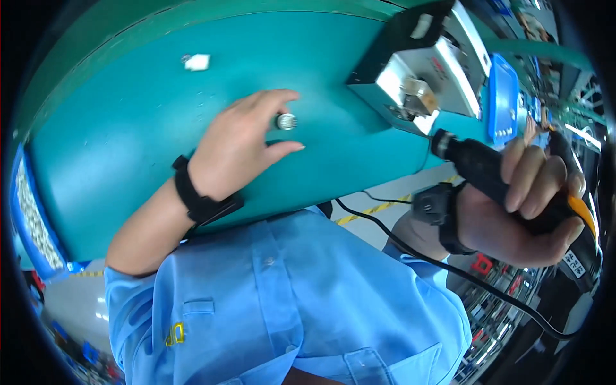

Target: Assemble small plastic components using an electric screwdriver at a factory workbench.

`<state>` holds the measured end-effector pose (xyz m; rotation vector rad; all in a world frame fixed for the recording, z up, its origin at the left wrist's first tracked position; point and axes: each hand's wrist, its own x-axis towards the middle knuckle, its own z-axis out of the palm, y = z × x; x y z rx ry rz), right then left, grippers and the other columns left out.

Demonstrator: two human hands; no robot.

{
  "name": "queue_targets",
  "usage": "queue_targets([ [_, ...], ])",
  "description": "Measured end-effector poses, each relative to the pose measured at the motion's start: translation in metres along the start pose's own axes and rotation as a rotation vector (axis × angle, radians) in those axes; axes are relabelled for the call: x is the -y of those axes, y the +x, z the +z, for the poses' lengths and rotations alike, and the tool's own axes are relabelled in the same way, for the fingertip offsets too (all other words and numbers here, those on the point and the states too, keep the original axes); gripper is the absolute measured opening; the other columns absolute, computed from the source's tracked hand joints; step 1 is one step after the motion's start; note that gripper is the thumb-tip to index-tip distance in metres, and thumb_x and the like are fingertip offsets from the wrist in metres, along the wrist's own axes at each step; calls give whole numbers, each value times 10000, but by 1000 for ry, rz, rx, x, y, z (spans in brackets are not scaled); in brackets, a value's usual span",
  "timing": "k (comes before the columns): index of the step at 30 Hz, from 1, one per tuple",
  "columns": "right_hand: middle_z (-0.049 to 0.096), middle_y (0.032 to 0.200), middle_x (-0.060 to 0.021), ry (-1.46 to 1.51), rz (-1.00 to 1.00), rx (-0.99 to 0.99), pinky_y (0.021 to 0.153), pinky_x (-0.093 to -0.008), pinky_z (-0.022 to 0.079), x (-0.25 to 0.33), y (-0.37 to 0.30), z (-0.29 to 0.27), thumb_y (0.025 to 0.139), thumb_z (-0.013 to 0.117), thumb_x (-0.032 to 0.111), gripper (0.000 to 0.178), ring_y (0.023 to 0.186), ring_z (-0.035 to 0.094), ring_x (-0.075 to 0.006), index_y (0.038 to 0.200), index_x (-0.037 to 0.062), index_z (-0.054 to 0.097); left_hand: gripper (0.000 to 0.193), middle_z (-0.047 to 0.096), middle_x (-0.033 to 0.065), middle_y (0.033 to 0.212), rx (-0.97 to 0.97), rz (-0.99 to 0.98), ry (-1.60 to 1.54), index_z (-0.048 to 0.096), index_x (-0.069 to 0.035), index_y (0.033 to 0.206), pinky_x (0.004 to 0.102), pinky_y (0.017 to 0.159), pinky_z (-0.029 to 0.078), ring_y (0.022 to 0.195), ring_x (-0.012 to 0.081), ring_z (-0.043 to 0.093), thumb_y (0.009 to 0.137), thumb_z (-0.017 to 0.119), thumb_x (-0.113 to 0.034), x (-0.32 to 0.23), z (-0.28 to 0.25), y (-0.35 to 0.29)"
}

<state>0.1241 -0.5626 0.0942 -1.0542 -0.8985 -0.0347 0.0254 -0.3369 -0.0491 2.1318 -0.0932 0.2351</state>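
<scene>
My left hand (240, 138) is over the green work mat, thumb and fingers spread apart. In the gap between them stands a small round metal part (287, 121), which the fingertips do not appear to pinch. My right hand (523, 205) is wrapped round a black electric screwdriver (478, 163) with an orange strip. Its nose points left, close to the front of a black and white box-shaped machine (366, 96). A brownish block and metal bits sit at the machine's front. A black cable (443, 263) runs across beside my right forearm.
A small white piece (199, 62) lies farther back on the green mat (128, 122). At the left edge is a blue tray (38, 221) full of small pale parts. Another blue tray (502, 96) stands to the right of the machine.
</scene>
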Motion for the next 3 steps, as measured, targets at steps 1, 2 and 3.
queue_targets([
  [1, 524, 685, -14, -44, -39, -35, 571, -328, 400, 7, -3, -13, 914, 528, 437, 545, 543, 502, -162, 1289, 54, 434, 386, 613, 98, 1043, 56, -65, 20, 585, -94, 1104, 385, 744, 520, 831, 305, 633, 760, 754, -132, -2, -3, 1],
  [2, 561, 723, -39, -86, -76, -70, 573, -344, 426, 13, -7, -27, 880, 592, 488, 617, 559, 535, -191, 1291, 55, 433, 451, 584, 106, 1146, 111, -132, 43, 574, -107, 1156, 376, 759, 522, 861, 301, 640, 753, 770, -156, -5, -6, 4],
  [3, 598, 761, -63, -124, -112, -106, 575, -359, 452, 14, -11, -38, 847, 656, 538, 694, 575, 568, -219, 1294, 57, 433, 516, 555, 114, 1248, 167, -202, 70, 563, -120, 1208, 367, 774, 523, 891, 296, 646, 747, 786, -180, -7, -9, 6],
])
